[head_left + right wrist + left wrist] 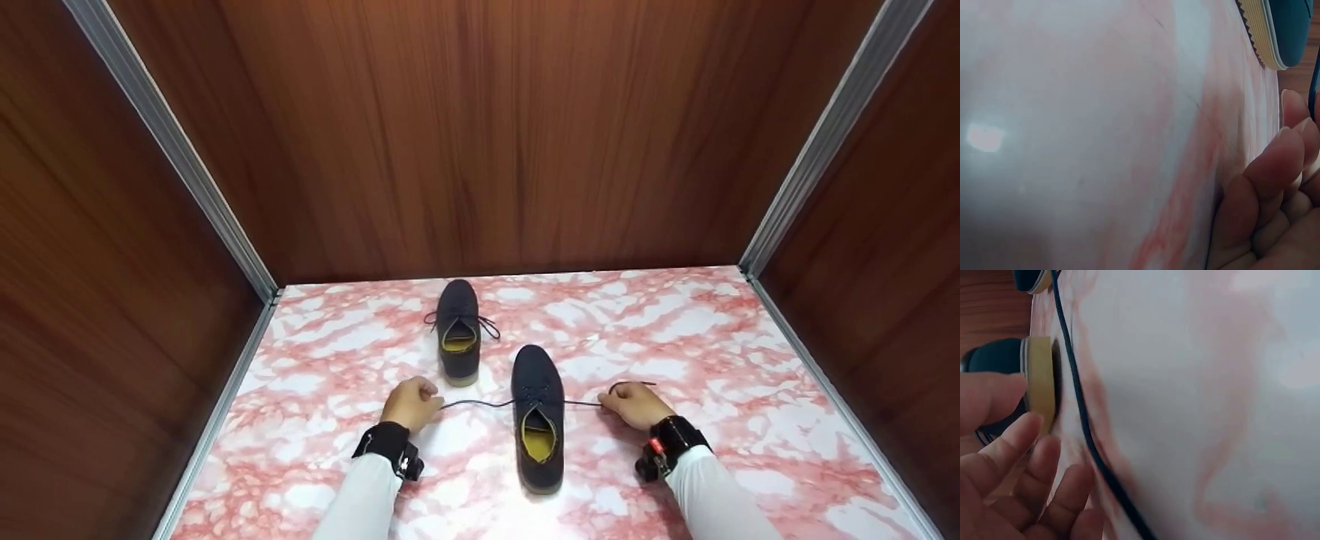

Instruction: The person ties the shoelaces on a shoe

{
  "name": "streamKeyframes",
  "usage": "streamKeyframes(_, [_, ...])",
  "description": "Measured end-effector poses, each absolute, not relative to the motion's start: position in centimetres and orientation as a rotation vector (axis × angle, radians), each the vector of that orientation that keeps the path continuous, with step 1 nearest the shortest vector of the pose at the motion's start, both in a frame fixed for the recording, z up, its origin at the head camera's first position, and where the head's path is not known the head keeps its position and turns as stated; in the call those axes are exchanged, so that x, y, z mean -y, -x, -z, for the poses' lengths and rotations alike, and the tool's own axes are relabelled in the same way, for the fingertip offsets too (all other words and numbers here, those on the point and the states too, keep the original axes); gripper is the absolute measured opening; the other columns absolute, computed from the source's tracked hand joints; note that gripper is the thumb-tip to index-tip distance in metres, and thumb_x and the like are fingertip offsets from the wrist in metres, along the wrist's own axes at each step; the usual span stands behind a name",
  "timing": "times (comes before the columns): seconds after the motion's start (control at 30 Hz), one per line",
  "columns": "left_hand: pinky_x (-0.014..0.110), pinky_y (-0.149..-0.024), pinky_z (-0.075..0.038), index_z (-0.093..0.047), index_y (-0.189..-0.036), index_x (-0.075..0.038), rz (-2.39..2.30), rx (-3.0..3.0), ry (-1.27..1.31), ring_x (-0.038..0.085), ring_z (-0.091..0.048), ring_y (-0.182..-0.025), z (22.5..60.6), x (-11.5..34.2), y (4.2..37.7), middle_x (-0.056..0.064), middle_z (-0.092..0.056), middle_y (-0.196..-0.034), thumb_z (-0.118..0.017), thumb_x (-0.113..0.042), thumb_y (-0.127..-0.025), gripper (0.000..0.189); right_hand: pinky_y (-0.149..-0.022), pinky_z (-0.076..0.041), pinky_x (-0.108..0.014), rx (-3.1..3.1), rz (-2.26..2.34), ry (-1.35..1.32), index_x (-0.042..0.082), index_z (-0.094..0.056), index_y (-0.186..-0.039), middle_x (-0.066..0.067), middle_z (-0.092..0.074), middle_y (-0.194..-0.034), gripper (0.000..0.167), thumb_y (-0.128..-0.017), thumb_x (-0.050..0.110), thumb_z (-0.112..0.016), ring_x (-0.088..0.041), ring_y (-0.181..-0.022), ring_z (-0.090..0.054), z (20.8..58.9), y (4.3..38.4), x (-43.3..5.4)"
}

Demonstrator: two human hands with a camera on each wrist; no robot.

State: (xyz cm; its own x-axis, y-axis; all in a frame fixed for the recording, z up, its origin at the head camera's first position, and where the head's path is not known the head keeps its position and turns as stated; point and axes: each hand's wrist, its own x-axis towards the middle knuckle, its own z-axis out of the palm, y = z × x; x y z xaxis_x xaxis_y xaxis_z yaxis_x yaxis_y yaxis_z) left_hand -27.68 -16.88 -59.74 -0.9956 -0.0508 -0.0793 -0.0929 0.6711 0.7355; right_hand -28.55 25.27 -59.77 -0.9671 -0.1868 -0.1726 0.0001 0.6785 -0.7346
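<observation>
- Left hand (412,403): fingers loosely bent, thumb apart from them, nothing pinched; in the left wrist view the left strand (1078,394) of dark lace runs beside the fingertips, outside the gap between thumb and forefinger.
- Right hand (636,405): thumb and forefinger pinch the right strand (581,403) of lace; its loose tail curves out past the knuckles.
- Nearer shoe (540,375): dark navy, yellow lining, upright on its sole between the two hands, toe pointing away from the person; one strand leads from each side of it.
- Farther shoe (458,304): matching, upright, beyond the nearer one and to its left, toe also pointing away; lace loops spread at both sides.
- Wristbands, black, one per wrist: left band (382,442), right band (681,435), each bearing a small device.
- Sleeves (360,502), white, on both forearms.
- Tabletop (675,337), red-and-white marbled, under both shoes.
- Wood-grain panels (480,150) at back and sides, with grey metal strips (180,142) along the corners.
</observation>
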Motion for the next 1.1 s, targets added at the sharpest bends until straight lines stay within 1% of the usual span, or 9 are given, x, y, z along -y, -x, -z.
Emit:
streamKeyframes(0.07, [0.033,-0.08,-0.053,-0.074,-0.097,-0.011,-1.252,-2.873,0.089,0.015,-0.066,-0.082,59.2,16.4,27.6,0.003,-0.072,-0.091,-0.075,-0.02,-0.089,0.012,-0.066,-0.04,-0.024,-2.667,1.155,0.149,0.0,-0.071,-0.085,0.006,-0.055,-0.068,0.035,-0.103,0.029,-0.063,-0.011,-0.068,-0.051,59.8,28.6,-25.2])
streamKeyframes(0.17, [0.031,-0.077,-0.053,-0.075,-0.091,-0.014,-1.253,-2.904,-0.009,0.013,-0.064,-0.077,58.7,15.4,27.4,0.001,-0.073,-0.085,-0.072,-0.021,-0.091,0.008,-0.064,-0.039,-0.024,-2.671,1.149,0.136,-0.001,-0.069,-0.084,0.008,-0.05,-0.066,0.036,-0.103,0.029,-0.063,-0.01,-0.065,-0.048,59.8,28.5,-25.3])
streamKeyframes(0.3, [0.028,-0.067,-0.049,-0.077,-0.084,-0.011,-1.232,-2.843,-0.203,0.009,-0.059,-0.068,58.6,13.6,26.9,0.001,-0.072,-0.075,-0.064,-0.027,-0.1,0.026,-0.063,-0.038,-0.024,-2.672,1.148,0.132,-0.003,-0.068,-0.083,0.006,-0.052,-0.066,0.037,-0.102,0.029,-0.064,-0.01,-0.065,-0.047,59.7,28.4,-25.3])
streamKeyframes(0.5, [0.026,-0.062,-0.049,-0.08,-0.09,-0.005,-1.203,-2.651,-0.326,0.007,-0.058,-0.06,59.3,11.1,25.9,0.01,-0.075,-0.074,-0.05,-0.039,-0.109,0.049,-0.066,-0.04,-0.025,-2.677,1.123,0.132,0.0,-0.071,-0.083,0.002,-0.06,-0.069,0.036,-0.102,0.029,-0.063,-0.012,-0.068,-0.05,59.6,28.5,-25.2])
streamKeyframes(0.63, [0.024,-0.055,-0.049,-0.078,-0.094,0.0,-1.29,-2.533,-0.273,0.011,-0.059,-0.056,59.8,9.9,25.4,0.018,-0.076,-0.081,-0.045,-0.042,-0.11,0.055,-0.067,-0.04,-0.026,-2.695,1.093,0.157,0.0,-0.069,-0.081,0.005,-0.053,-0.067,0.036,-0.103,0.029,-0.063,-0.013,-0.068,-0.05,59.5,28.7,-25.1])
streamKeyframes(0.77, [0.024,-0.053,-0.051,-0.072,-0.102,0.005,-1.464,-2.373,-0.181,0.011,-0.06,-0.056,60.3,8.9,25.2,0.021,-0.075,-0.086,-0.045,-0.041,-0.11,0.055,-0.069,-0.04,-0.027,-2.695,1.085,0.171,0.001,-0.07,-0.08,0.006,-0.052,-0.068,0.036,-0.102,0.028,-0.063,-0.013,-0.07,-0.05,59.4,28.8,-25.0])
streamKeyframes(0.9, [0.022,-0.052,-0.05,-0.066,-0.112,0.008,-1.675,-2.141,-0.079,0.009,-0.059,-0.057,60.6,8.3,25.2,0.016,-0.072,-0.092,-0.046,-0.039,-0.111,0.051,-0.068,-0.04,-0.027,-2.689,1.084,0.159,0.002,-0.071,-0.081,0.006,-0.053,-0.068,0.035,-0.102,0.029,-0.064,-0.013,-0.069,-0.05,59.4,28.8,-24.9])
streamKeyframes(1.0, [0.02,-0.05,-0.046,-0.06,-0.118,0.007,-1.806,-1.973,0.002,0.008,-0.059,-0.058,60.9,8.2,25.3,0.01,-0.069,-0.097,-0.048,-0.038,-0.11,0.047,-0.066,-0.039,-0.026,-2.69,1.075,0.152,0.002,-0.071,-0.081,0.006,-0.052,-0.068,0.036,-0.102,0.03,-0.064,-0.012,-0.068,-0.049,59.4,28.8,-24.8])
streamKeyframes(1.1, [0.018,-0.051,-0.045,-0.053,-0.127,0.004,-1.919,-1.825,0.064,0.008,-0.062,-0.063,61.0,8.2,25.4,0.009,-0.067,-0.106,-0.049,-0.035,-0.111,0.042,-0.065,-0.039,-0.026,-2.684,1.076,0.143,0.002,-0.07,-0.081,0.006,-0.051,-0.067,0.036,-0.102,0.03,-0.064,-0.012,-0.067,-0.049,59.4,28.7,-24.8])
